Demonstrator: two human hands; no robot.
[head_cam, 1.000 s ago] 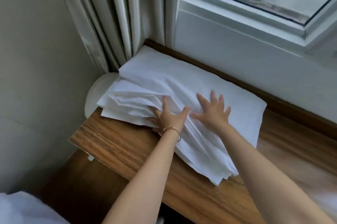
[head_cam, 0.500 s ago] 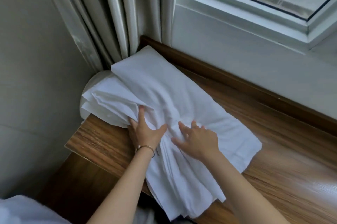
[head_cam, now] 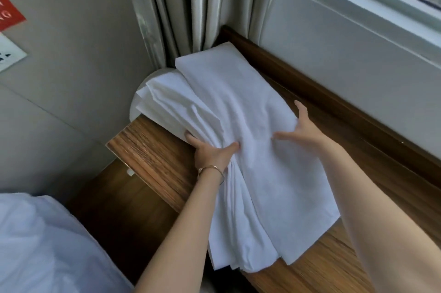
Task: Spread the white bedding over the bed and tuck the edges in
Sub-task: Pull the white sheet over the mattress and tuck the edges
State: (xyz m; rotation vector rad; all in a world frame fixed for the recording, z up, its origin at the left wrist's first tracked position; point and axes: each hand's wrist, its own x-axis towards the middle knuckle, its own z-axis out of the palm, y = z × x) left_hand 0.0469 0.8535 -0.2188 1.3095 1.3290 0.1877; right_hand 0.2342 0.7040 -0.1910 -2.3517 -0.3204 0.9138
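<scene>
**Both hands now gathering the folded bedding off the wooden ledge**

Since half a second ago the left hand [head_cam: 210, 153] has slid down to the near-left edge of the white bedding [head_cam: 241, 130] and dug in, and the right hand [head_cam: 301, 130] has swung out to the bedding's right edge. The cloth has bunched up more in the middle and hangs further over the front of the tabletop [head_cam: 152, 154].

Hard-to-see stuff first: the left fingers are tucked under a fold, so only the thumb and a knuckle or two show; it grips a bunch of the cloth. The right hand is spread wide, thumb lying on top of the bedding, fingers along its far-right edge. Can't tell if those fingers actually hook under it. How many layers are in the stack is anyone's guess; the lower ends fan out past the tabletop edge.

The bedding lies folded on the tabletop, far-left corner pushed against the curtain [head_cam: 191, 6] and draped over a round white thing [head_cam: 143, 94], mostly hidden, can't make out what it is.

Around it: a window sill [head_cam: 358, 30] behind and right of the bedding, a thin bracelet [head_cam: 214, 170] on the left wrist, a red sign [head_cam: 7, 13] cut off on the wall well to the left, and a bed [head_cam: 35, 245] with white cover near-left, also cut off.
</scene>
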